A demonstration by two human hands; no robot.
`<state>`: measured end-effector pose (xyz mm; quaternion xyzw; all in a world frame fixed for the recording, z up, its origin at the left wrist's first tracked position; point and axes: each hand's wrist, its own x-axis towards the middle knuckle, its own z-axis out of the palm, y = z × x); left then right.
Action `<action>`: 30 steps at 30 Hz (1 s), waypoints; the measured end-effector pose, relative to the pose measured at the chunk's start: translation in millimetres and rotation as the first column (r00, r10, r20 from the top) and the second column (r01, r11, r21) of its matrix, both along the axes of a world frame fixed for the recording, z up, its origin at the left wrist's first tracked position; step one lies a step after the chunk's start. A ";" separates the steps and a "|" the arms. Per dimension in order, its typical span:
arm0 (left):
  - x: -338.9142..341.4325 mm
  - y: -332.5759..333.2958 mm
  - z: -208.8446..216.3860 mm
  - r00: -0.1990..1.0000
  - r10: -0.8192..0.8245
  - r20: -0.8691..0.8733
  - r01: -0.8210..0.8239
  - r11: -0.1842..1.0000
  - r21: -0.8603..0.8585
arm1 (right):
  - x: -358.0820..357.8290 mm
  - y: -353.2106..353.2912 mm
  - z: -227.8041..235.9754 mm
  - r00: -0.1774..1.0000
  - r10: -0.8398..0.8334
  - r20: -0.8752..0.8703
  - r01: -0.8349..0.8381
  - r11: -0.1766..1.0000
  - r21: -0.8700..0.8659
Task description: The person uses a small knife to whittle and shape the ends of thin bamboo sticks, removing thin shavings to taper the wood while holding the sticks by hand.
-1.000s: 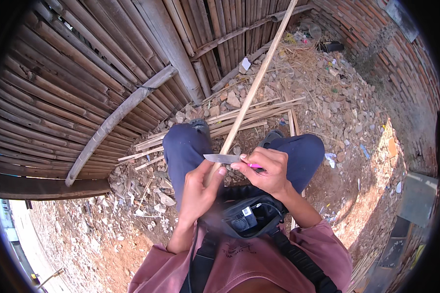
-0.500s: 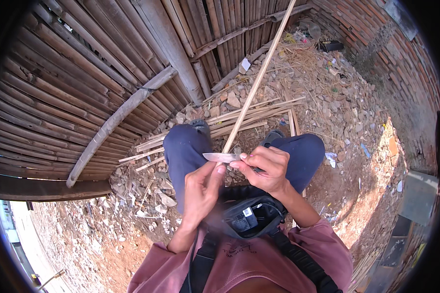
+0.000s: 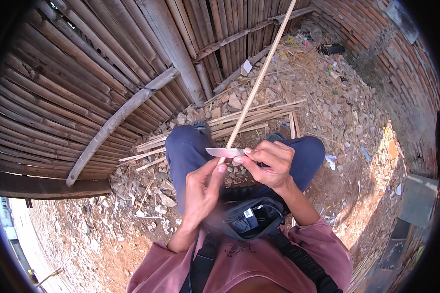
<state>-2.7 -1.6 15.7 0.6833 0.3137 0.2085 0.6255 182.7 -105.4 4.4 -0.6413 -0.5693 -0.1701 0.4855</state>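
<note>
A long, pale strip of split bamboo [image 3: 257,85] runs from my fingers up past the top of the view. Its near end is pinched between the thumb and fingers of my left hand [image 3: 204,184]. My right hand [image 3: 273,162] grips a small knife by its handle, which the fingers mostly hide. The knife's blade [image 3: 222,152] points left and lies across the strip, just above my left fingertips. Both hands are close together over my lap, between my knees.
Several cut strips [image 3: 254,118] lie on the rubble beyond my feet. A bamboo slat wall [image 3: 68,112] rises at the left, a brick wall [image 3: 376,49] at the far right. An open black pouch [image 3: 249,219] hangs at my waist. Stones and litter cover the ground.
My right hand and the knife have moved slightly away from me along the strip, so the blade sits farther from my left fingertips. My left hand has barely moved.
</note>
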 end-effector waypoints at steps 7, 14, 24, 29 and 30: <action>-6.5 1.0 -0.7 0.999 -0.048 -0.025 0.048 0.999 -0.016 | 28.8 2.5 -0.1 0.978 -0.123 -0.169 0.140 0.986 0.089; -17.0 1.5 -9.0 0.999 -0.013 -0.032 0.010 0.997 -0.080 | 57.0 5.1 2.2 0.960 -0.127 -0.250 0.142 0.989 0.042; -9.3 -0.2 -8.6 0.998 -0.053 -0.030 0.053 0.998 -0.015 | 35.8 -1.8 20.3 0.959 -0.141 -0.247 0.061 0.951 -0.304; 4.1 3.2 0.1 0.996 -0.086 -0.009 0.087 0.991 0.103 | 35.8 1.9 14.2 0.964 -0.056 -0.261 -0.063 0.902 -0.427; 6.9 3.7 2.6 0.995 -0.097 -0.001 0.096 0.988 0.121 | 35.3 3.2 8.3 0.971 -0.045 -0.235 -0.054 0.915 -0.400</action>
